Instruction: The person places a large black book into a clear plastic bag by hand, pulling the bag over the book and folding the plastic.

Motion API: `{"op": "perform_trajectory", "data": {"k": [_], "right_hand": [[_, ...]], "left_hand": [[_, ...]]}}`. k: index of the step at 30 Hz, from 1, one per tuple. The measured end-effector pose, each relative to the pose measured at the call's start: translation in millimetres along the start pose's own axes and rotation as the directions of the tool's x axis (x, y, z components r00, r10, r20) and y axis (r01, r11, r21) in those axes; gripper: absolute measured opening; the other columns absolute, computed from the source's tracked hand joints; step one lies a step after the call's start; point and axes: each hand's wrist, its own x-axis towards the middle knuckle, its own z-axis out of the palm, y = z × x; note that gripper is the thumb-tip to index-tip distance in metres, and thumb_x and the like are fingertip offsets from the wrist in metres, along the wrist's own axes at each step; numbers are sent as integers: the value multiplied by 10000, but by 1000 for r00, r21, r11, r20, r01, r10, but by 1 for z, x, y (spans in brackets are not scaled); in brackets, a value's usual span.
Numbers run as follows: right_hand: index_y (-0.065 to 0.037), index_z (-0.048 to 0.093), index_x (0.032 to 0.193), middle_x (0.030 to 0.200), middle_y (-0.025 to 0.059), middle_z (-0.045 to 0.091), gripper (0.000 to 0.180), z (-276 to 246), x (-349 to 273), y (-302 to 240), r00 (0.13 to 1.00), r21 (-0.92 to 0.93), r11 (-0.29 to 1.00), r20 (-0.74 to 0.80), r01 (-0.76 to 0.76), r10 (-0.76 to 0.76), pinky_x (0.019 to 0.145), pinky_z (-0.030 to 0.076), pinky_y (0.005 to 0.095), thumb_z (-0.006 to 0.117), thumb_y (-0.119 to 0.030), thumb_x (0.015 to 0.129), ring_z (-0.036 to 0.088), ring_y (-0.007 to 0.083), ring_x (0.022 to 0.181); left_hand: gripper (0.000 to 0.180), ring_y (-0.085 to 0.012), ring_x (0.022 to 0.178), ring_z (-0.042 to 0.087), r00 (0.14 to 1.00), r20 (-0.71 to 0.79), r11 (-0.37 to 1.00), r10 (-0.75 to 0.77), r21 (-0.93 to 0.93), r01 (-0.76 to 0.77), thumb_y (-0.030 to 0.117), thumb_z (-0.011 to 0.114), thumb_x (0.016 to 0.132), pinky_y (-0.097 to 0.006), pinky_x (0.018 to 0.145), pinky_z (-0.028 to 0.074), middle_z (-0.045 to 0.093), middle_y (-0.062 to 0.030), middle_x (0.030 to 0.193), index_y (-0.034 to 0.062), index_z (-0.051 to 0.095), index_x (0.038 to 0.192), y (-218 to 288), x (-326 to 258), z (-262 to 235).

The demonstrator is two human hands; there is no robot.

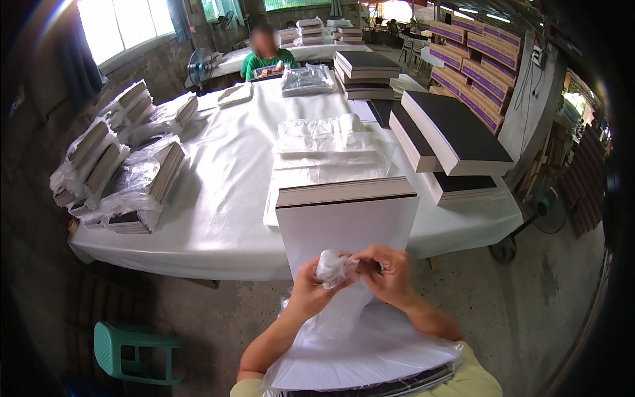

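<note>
Both my hands meet in front of me, below the table's edge. My left hand [311, 286] and my right hand [390, 272] pinch a crumpled clear plastic bag [331, 266] between them. Right behind the bag a thick white-covered book [347, 221] stands upright, its page edge on top. On my lap lies a flat stack of books under a white sheet in plastic [370, 351].
A long table under a white cloth [225, 198] carries empty plastic bags [324, 135], black-covered book stacks [453, 135] at right and bagged books [132, 178] at left. A person in green [264, 56] sits at the far end. A green stool [132, 351] stands lower left, purple boxes [476, 73] at right.
</note>
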Motion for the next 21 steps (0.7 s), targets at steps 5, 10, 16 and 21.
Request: {"op": "perform_trajectory", "data": {"k": [5, 10, 16, 21], "right_hand": [[-9, 554, 675, 638, 57, 490, 127, -4, 0, 13, 997, 102, 993, 27, 66, -69, 464, 340, 213, 643, -79, 734, 444, 123, 512], [-18, 451, 573, 671, 69, 495, 259, 3, 7, 9, 992, 201, 973, 35, 112, -122, 540, 389, 209, 642, -60, 742, 503, 135, 592], [-67, 383, 649, 794, 115, 566, 294, 5, 0, 10, 977, 635, 743, 105, -211, 188, 708, 452, 215, 597, 128, 703, 572, 138, 785], [-29, 481, 813, 896, 87, 578, 154, 2, 2, 5, 985, 617, 767, 118, -174, 129, 751, 424, 265, 615, 8, 747, 535, 128, 863]], "left_hand": [[207, -79, 892, 521, 991, 10, 987, 134, -87, -133, -11, 582, 773, -225, 762, 440, 574, -40, 967, 2, 550, 977, -23, -2, -16], [101, -68, 776, 508, 980, -195, 941, -45, -337, -24, -9, 544, 797, -211, 668, 419, 560, -3, 798, 23, 543, 893, -6, -4, 4], [28, -51, 586, 467, 939, -321, 962, 126, -193, -195, 10, 546, 797, -194, 494, 366, 530, 0, 698, 17, 552, 824, -8, -10, -3], [27, -48, 498, 447, 884, -361, 950, 298, 21, -312, 20, 551, 786, -194, 414, 348, 523, -13, 645, -4, 560, 778, -13, -8, 2]]}}
